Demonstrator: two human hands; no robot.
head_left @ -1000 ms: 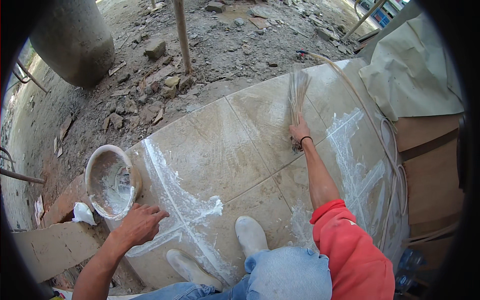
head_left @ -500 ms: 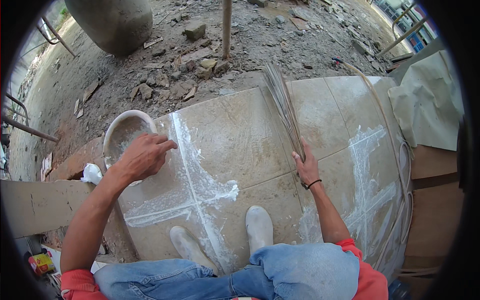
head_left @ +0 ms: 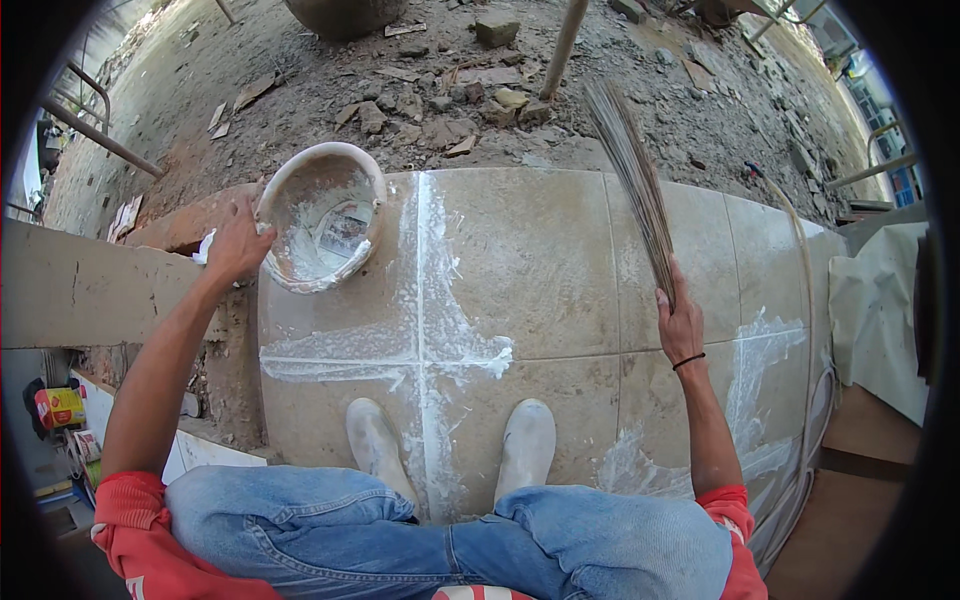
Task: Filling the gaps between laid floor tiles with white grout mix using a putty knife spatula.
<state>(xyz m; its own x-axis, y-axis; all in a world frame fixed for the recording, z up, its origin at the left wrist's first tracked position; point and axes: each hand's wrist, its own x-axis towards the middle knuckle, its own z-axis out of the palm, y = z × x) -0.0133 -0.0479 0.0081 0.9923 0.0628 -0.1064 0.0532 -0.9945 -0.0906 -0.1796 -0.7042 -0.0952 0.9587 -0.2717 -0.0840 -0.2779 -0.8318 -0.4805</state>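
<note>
My right hand point(head_left: 681, 318) grips the bound end of a stick broom point(head_left: 636, 180), a bundle of thin brown-grey sticks. The broom slants up and away over the tiles, its tips reaching the rubble edge. At the far left of the tiles stands a round basin point(head_left: 372, 180) with a thick pale rim and white paste smeared inside. My left hand point(head_left: 238, 242) is at its left rim, thumb over the edge and fingers along the outside. White paste point(head_left: 432, 335) lies along the crossing joints of the beige floor tiles point(head_left: 540, 240).
Beyond the tiles lies rubble-strewn ground point(head_left: 430, 110) with a metal pole point(head_left: 566, 45). A concrete ledge point(head_left: 90, 290) runs at the left. On the right are a hose point(head_left: 800, 225), a pale sheet point(head_left: 880, 310) and brown boards point(head_left: 850, 530). Two pale boots point(head_left: 526, 440) stand on the tiles.
My left hand has moved from above the basin's right side to its left rim, uncovering the inside. The broom stays in my right hand. The whole view has shifted.
</note>
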